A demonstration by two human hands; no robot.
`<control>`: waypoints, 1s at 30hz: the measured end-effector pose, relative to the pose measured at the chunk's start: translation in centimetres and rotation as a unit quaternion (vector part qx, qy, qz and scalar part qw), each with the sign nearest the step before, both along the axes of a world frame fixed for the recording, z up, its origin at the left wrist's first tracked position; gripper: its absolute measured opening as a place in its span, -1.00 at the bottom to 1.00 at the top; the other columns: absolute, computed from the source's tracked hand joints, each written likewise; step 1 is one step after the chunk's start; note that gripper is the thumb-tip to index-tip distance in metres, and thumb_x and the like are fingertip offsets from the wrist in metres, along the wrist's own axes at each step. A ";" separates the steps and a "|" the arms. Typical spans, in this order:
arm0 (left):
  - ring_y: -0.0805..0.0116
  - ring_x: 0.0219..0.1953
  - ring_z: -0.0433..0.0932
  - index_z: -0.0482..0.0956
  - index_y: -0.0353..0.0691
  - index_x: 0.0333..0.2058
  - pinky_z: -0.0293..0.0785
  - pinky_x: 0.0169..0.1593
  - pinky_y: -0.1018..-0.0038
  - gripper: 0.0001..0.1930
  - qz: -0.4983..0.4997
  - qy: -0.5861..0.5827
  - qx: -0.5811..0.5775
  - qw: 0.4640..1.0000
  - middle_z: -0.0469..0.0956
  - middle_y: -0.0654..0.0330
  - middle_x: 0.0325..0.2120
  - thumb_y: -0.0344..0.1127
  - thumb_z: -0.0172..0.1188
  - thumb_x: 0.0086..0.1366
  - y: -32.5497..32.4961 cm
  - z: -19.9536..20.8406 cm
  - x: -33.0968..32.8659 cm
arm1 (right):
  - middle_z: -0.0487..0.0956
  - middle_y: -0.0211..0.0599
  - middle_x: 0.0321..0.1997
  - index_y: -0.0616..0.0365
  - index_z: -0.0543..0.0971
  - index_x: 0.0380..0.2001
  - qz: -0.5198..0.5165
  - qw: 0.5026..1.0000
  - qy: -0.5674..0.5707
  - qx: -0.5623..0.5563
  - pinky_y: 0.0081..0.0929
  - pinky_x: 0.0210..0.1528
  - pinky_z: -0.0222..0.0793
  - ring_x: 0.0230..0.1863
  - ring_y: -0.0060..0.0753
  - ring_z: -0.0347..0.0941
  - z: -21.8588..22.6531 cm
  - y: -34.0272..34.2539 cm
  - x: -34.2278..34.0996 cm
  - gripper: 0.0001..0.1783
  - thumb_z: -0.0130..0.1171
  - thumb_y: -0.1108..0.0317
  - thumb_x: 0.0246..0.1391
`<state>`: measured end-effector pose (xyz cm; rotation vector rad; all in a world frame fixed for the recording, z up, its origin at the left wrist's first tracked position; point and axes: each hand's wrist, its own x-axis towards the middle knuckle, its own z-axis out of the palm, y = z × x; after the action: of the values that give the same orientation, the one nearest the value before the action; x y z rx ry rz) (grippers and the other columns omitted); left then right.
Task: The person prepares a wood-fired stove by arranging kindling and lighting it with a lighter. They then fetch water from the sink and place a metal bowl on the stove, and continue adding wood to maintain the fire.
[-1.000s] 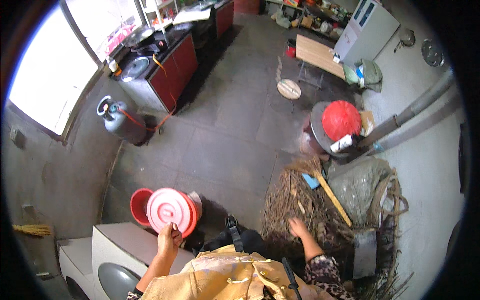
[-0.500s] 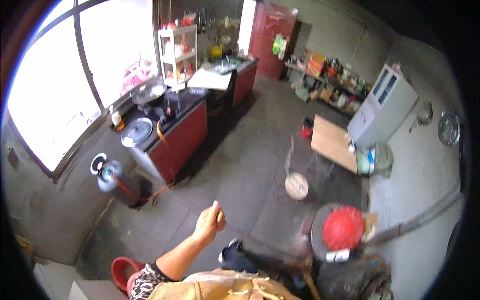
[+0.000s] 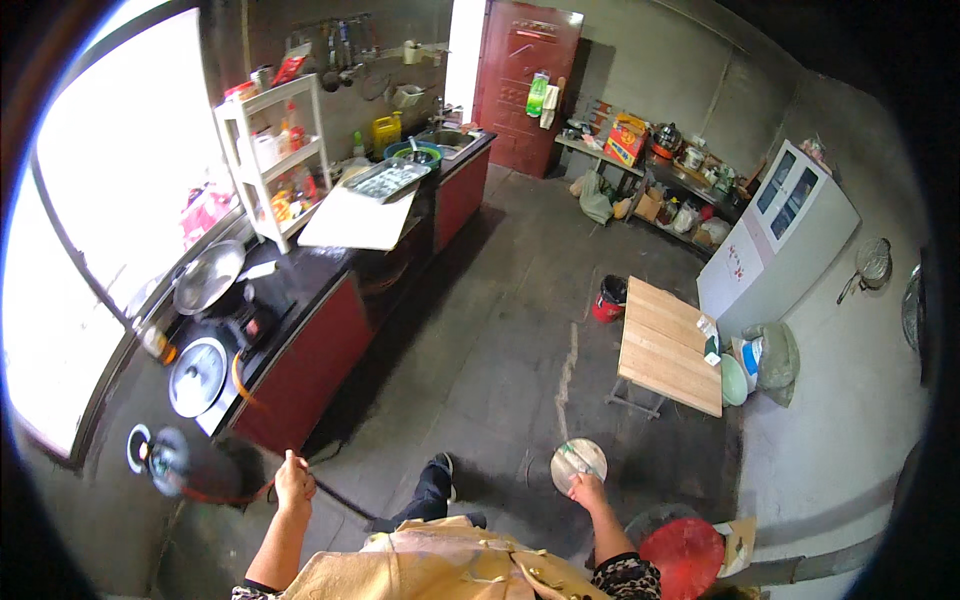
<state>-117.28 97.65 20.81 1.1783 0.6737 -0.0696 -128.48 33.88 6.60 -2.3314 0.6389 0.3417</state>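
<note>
Dark floor (image 3: 490, 300) is stretching ahead of us between a red-fronted counter (image 3: 315, 370) on the left and a wooden table (image 3: 665, 345) and white cabinet (image 3: 745, 260) on the right, with a red door (image 3: 515, 100) standing at the far end. We are holding our 2 hands low and well apart, and 1 shoe (image 3: 441, 465) is pointing forward, so we are judging the step in hand to be a stride across the room. Our left hand (image 3: 294, 486) is showing curled fingers, appearing near the cylinder (image 3: 185, 465) and its orange hose (image 3: 220, 498); a dark strip (image 3: 342, 494) is slanting just beside it, and we are not able to tell whether the fingers are gripping anything. Our right hand (image 3: 588, 492) is overlapping the near edge of the round board (image 3: 566, 462) from our viewpoint, its fingers bent; whether they are touching or holding anything is escaping us. That board is sitting low, nearer us than the table and just beyond a red cover (image 3: 685, 555). As we are judging it, the next move is calling for steady footing around the board.
</note>
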 end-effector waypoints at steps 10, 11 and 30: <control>0.52 -0.66 0.14 0.46 -0.07 -0.51 0.04 -0.57 0.49 -0.59 -0.324 -0.070 -0.082 0.940 0.20 0.42 -0.70 0.08 -0.03 0.38 -38.8 3.1 48.4 | 0.60 0.07 -0.20 0.18 0.62 -0.26 -0.133 0.953 0.264 -0.060 -0.07 -0.07 0.40 -0.15 0.11 0.52 -7.9 -11.6 16.2 -0.60 -0.04 0.08 0.16; 0.48 -0.72 0.10 0.42 -0.09 -0.55 0.02 -0.61 0.50 -0.56 -0.361 -0.110 -0.125 0.917 0.15 0.41 -0.75 0.07 -0.06 0.41 -43.0 4.9 51.5 | 0.60 0.07 -0.21 0.18 0.62 -0.26 -0.143 0.949 0.275 -0.049 -0.07 -0.08 0.40 -0.16 0.10 0.52 -7.4 -13.1 19.0 -0.60 -0.04 0.09 0.16; 0.57 -0.83 -0.05 0.31 -0.11 -0.48 -0.13 -0.70 0.55 -0.61 0.023 -0.055 -0.109 0.992 -0.04 0.43 -0.82 0.00 -0.13 0.47 -49.3 -2.8 111.8 | 0.53 0.13 -0.25 0.29 0.51 -0.34 0.240 0.928 -0.242 -0.148 0.04 -0.13 0.33 -0.17 0.26 0.42 -0.1 -44.8 139.1 -0.72 -0.02 0.26 0.18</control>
<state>-5.45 48.38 18.02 0.9485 0.5801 -0.0391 10.66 -10.89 6.52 -2.7037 -0.1408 -0.1376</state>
